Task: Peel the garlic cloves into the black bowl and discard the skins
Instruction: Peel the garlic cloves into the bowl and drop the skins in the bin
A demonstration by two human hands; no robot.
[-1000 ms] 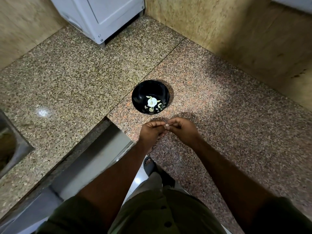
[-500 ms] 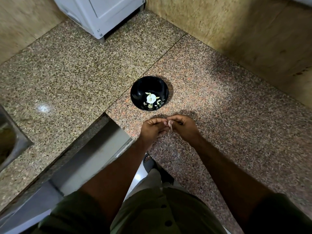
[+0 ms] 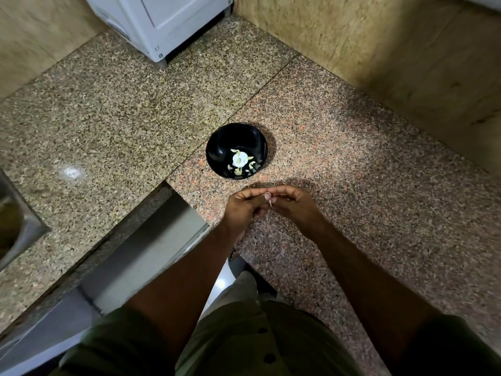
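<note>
A black bowl point(image 3: 236, 137) stands on the granite counter and holds several pale garlic pieces point(image 3: 240, 160). Just in front of it my left hand point(image 3: 245, 206) and my right hand point(image 3: 294, 203) meet fingertip to fingertip above the counter. Between them both hands pinch a small garlic clove point(image 3: 270, 200), with a pale sliver of skin hanging from it. Most of the clove is hidden by my fingers.
The granite counter point(image 3: 366, 185) forms a corner with tiled walls behind. A white appliance point(image 3: 168, 20) stands at the back. A steel sink point(image 3: 10, 226) sits at the far left. The counter's front edge steps in just left of my hands.
My hands have stayed together over the same spot, working the clove; a thin strip of skin now hangs between the fingertips. The view shifted slightly.
</note>
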